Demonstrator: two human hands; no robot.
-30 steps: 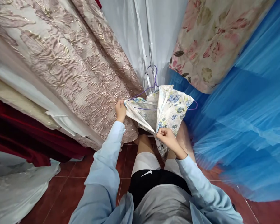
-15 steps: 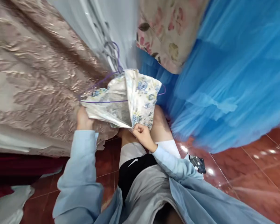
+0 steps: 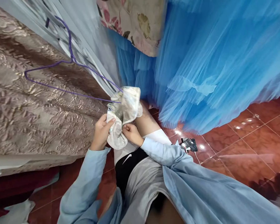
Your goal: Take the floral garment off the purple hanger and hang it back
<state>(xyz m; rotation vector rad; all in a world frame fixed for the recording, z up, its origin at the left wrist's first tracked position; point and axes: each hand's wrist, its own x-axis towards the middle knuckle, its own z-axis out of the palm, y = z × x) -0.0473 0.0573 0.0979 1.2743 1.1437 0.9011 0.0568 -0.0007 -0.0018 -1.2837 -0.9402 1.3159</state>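
A small floral-print cloth, cream with blue flowers, is bunched up at the right end of a thin purple wire hanger. My left hand grips the cloth's lower left fold. My right hand pinches the cloth from below, right beside the left hand. The hanger's hook points up at a white metal rail, and most of the hanger's wire is bare to the left of the cloth.
Pink-gold brocade fabric hangs on the left, a blue tulle skirt on the right, and a floral fabric above. A small shiny object lies on the red tiled floor. Dark red cloth lies at lower left.
The cloth was spread across the hanger; now it is gathered at the right end, leaving the wire bare. My left hand moved right to join my right hand. The view swung right.
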